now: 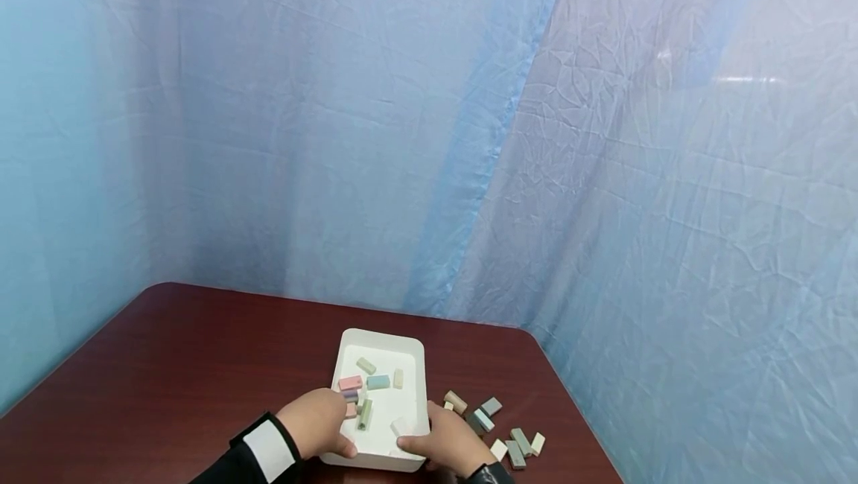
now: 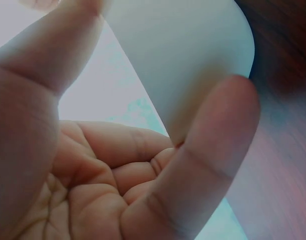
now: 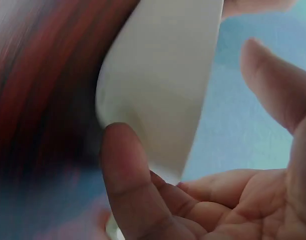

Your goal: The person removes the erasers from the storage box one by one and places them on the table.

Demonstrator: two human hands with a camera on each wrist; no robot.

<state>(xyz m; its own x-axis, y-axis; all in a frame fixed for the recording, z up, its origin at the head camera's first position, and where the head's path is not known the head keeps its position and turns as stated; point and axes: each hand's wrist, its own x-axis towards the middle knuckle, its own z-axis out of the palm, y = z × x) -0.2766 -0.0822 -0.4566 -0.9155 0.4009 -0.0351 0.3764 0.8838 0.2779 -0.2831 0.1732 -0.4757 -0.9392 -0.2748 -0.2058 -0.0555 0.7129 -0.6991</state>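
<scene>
Both hands hold a white rectangular tray [image 1: 410, 365] by its long sides, toward its near end. My left hand [image 1: 315, 421] grips the left side with the thumb at the near left corner. In the left wrist view, curled fingers [image 2: 217, 130] lie against the white wall. My right hand [image 1: 456, 439] grips the right side, its thumb over the rim. The right wrist view shows a fingertip [image 3: 125, 150] pressed on the outer wall. Inside lie small blocks: a pink block [image 1: 350, 383], a blue block [image 1: 378, 381], a green block [image 1: 365, 415] and several pale ones.
Several loose grey and cream blocks [image 1: 515, 454] lie on the dark red-brown table [image 1: 201, 365], just right of the tray and my right hand. Blue cloth curtains [image 1: 348, 134] hang behind the table's far edge and along both sides.
</scene>
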